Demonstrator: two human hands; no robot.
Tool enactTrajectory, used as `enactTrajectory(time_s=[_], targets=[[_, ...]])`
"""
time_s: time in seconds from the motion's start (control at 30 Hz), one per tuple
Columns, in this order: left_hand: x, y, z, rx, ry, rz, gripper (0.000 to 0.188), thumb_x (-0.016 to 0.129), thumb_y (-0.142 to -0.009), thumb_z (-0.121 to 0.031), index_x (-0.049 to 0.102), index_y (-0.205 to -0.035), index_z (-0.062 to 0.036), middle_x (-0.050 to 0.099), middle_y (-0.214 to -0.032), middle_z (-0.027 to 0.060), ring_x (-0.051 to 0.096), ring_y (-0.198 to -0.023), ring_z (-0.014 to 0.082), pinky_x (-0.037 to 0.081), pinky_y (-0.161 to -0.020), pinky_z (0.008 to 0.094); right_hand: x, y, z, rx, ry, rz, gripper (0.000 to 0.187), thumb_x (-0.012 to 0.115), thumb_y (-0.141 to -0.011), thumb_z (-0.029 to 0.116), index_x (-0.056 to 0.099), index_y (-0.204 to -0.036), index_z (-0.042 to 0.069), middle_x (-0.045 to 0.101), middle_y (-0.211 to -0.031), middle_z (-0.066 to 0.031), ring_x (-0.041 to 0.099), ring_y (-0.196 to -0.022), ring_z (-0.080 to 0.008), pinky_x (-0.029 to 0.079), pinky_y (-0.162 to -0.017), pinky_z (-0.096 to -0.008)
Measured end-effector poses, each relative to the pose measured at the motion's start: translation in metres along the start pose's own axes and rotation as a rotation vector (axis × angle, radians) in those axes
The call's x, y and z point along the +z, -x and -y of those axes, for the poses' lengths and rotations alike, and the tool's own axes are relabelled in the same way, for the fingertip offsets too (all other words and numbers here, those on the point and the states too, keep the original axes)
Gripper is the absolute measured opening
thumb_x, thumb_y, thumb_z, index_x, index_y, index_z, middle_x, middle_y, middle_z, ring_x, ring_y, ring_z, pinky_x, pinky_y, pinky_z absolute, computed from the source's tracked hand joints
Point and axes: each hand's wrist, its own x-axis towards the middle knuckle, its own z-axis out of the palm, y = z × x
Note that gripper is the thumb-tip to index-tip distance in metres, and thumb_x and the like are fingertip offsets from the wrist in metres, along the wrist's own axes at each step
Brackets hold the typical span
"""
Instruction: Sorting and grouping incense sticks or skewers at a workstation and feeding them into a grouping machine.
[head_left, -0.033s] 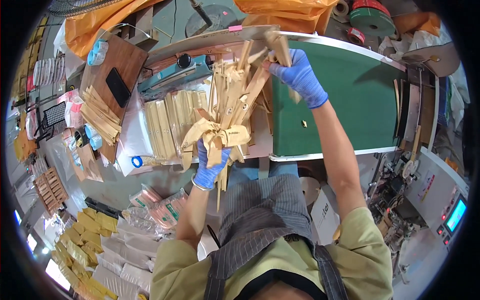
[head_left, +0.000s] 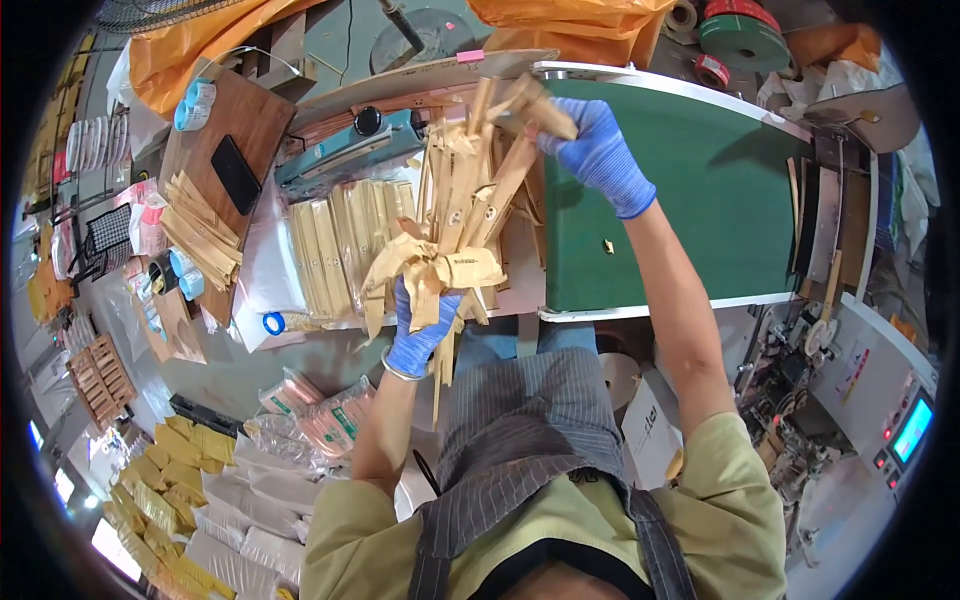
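Both my hands wear blue knit gloves. My left hand (head_left: 418, 335) is wrapped round the base of a loose bunch of brown paper sleeves (head_left: 458, 215), narrow and flat, some crumpled and torn, splaying upward. Several carry small printed marks. In my right hand (head_left: 600, 150), closed, is a shorter bundle of brown strips (head_left: 545, 110), tilted at the bunch's upper right and slightly smeared by motion. The fingertips of my right hand are partly hidden behind it. Left of the bunch, filled brown sleeves (head_left: 335, 245) lie side by side in clear wrapping on the worktable.
A green conveyor belt (head_left: 690, 190) runs to the right, with a small scrap (head_left: 608, 246) on it. A teal sealing device (head_left: 345, 150) sits behind the packs. Leftward, a wooden board (head_left: 215, 130) holds a phone (head_left: 236, 174). A machine with a lit screen (head_left: 912, 430) stands at right.
The bundle in my right hand has tipped from nearly upright to a slant, its lower end swinging up to the right. My left hand stays almost in place.
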Motion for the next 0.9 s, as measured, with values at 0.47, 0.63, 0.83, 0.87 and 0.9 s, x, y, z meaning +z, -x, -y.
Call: enactTrajectory(time_s=[0.47,0.63,0.83,0.87,0.9], targets=[[-0.014,0.001,-0.071,-0.085,0.377,-0.063,0.034,0.051,-0.083,-0.024,0.05,-0.109,-0.0014,0.058,-0.092,0.0073,0.057,-0.08,0.0195,0.048,-0.071,0.0281,0.039,0.058,0.05,0.401,-0.551,-0.365,0.014,0.057,-0.077,0.006,0.056,-0.088,-0.003,0.054,-0.059,-0.0002,0.047,-0.048,-0.0049,0.036,-0.042,-0.0193],[0.016,0.042,-0.029,0.119,0.409,0.215,0.036,0.044,-0.086,-0.013,0.038,-0.118,0.0017,0.051,-0.1,0.0081,0.051,-0.093,0.0193,0.041,-0.087,0.0328,0.048,0.065,0.021,0.319,-0.413,-0.509,0.013,0.062,-0.074,0.012,0.059,-0.078,0.0,0.053,-0.059,0.0007,0.045,-0.051,-0.0061,0.038,-0.046,-0.0235],[0.036,0.074,-0.038,-0.436,1.313,-0.075,0.041,0.044,-0.088,-0.026,0.04,-0.118,0.0024,0.053,-0.096,0.0078,0.055,-0.085,0.0165,0.048,-0.073,0.0281,-0.002,0.082,0.023,0.26,-0.314,-0.863,0.009,0.059,-0.079,0.013,0.058,-0.076,0.005,0.054,-0.063,-0.001,0.046,-0.047,-0.0069,0.038,-0.041,-0.0222],[0.024,0.066,-0.038,-0.488,1.176,-0.045,0.044,0.044,-0.088,-0.027,0.038,-0.12,0.0027,0.052,-0.101,0.0073,0.053,-0.09,0.0166,0.047,-0.077,0.0283,-0.023,0.081,0.023,0.222,-0.304,-0.977,0.007,0.059,-0.079,0.012,0.058,-0.078,0.004,0.055,-0.067,-0.0008,0.047,-0.048,-0.007,0.039,-0.044,-0.0219],[0.023,0.063,-0.019,-0.493,1.186,-0.053,0.044,0.044,-0.088,-0.027,0.038,-0.12,0.0027,0.052,-0.101,0.0073,0.053,-0.09,0.0166,0.047,-0.077,0.0283,-0.041,0.081,0.025,0.141,-0.254,-1.021,0.01,0.059,-0.079,0.014,0.057,-0.077,0.004,0.054,-0.067,-0.0018,0.048,-0.049,-0.0082,0.04,-0.045,-0.0225]])
